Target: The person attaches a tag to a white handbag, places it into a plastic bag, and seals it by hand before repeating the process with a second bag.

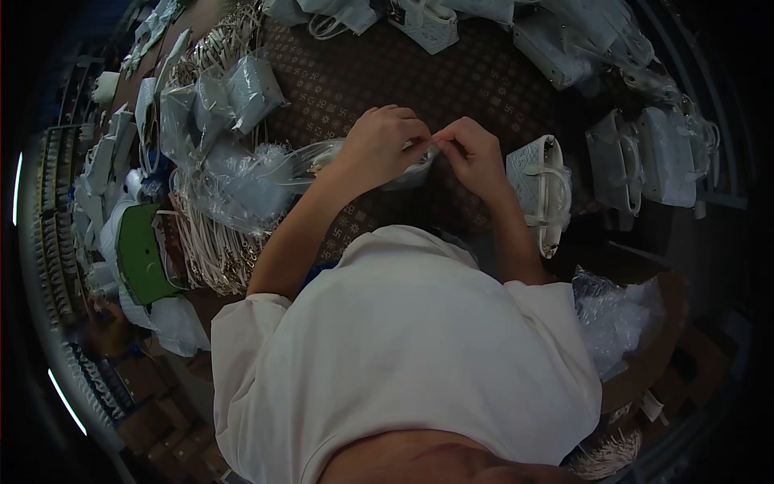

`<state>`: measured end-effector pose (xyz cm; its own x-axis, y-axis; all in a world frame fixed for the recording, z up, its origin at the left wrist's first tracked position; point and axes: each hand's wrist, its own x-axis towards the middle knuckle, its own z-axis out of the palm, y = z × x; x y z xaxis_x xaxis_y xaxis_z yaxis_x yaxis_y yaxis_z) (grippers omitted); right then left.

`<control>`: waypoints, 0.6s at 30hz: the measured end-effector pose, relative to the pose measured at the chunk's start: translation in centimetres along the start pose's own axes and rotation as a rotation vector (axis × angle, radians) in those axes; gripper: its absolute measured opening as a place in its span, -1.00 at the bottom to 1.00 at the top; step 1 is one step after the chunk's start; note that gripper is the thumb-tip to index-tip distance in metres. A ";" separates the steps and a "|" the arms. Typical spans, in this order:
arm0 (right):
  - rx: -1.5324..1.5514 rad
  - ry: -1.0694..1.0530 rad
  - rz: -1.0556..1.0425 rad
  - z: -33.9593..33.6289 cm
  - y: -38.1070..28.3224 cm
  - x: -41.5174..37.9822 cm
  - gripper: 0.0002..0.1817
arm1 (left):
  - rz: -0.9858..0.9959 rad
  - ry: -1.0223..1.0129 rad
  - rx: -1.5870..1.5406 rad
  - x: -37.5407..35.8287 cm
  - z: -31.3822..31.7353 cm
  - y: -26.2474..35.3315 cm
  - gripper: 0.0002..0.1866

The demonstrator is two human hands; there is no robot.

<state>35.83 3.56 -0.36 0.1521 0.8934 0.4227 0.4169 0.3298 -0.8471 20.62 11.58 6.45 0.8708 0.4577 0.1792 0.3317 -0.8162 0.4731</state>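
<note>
Over the brown patterned cloth, my left hand (385, 145) and my right hand (470, 153) meet at their fingertips. Both are closed in a pinch, and what lies between the fingers is too small to make out. Beneath and beside my left hand is a clear plastic wrapping (322, 157) with something pale in it, partly hidden by the hand. To the right of my right hand stands a pale handbag (528, 173) with white handles, not touching the hand.
Wrapped pale bags (254, 90) and a heap of white straps (214, 250) lie at the left, near a green piece (143, 254). More wrapped bags (665, 157) stand at the right. Crumpled plastic (617, 323) fills a box at the lower right.
</note>
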 end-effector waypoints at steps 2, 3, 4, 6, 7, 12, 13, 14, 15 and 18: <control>-0.030 -0.004 -0.026 -0.2 0.2 0.0 -0.96 | -0.016 -0.033 -0.044 0.5 0.1 -0.2 -0.87; -0.059 -0.010 -0.053 -0.3 0.2 0.0 -0.95 | -0.035 -0.064 -0.088 0.8 0.1 -0.3 -0.88; -0.059 -0.007 -0.052 -0.3 0.2 -0.1 -0.95 | -0.033 -0.067 -0.088 1.0 0.2 -0.5 -0.88; -0.072 -0.029 -0.040 -0.4 0.3 -0.2 -0.95 | -0.014 -0.143 -0.121 1.3 0.3 -1.1 -0.89; -0.071 -0.028 -0.040 -0.3 0.4 -0.2 -0.95 | -0.014 -0.144 -0.119 1.4 0.4 -1.2 -0.89; 0.001 0.061 0.005 -0.2 0.5 -0.4 -0.94 | -0.047 -0.036 -0.212 1.2 0.7 -0.6 -0.88; 0.000 0.062 0.007 0.0 0.4 -0.5 -0.94 | -0.046 -0.038 -0.212 1.0 0.9 -0.7 -0.88; 0.029 0.090 0.033 0.2 0.3 -0.5 -0.94 | -0.069 -0.009 -0.238 0.7 1.0 -0.9 -0.87; 0.057 0.117 0.059 0.4 0.1 -0.6 -0.93 | -0.091 0.020 -0.264 0.5 1.0 -1.0 -0.87; 0.100 0.165 0.080 0.9 -0.2 -0.6 -0.92 | -0.067 0.034 -0.179 -0.4 0.0 -1.2 -0.87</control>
<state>34.89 3.21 -0.77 0.3291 0.8588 0.3926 0.3075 0.2956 -0.9045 19.85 12.33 5.83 0.8351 0.5234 0.1693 0.3165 -0.7089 0.6303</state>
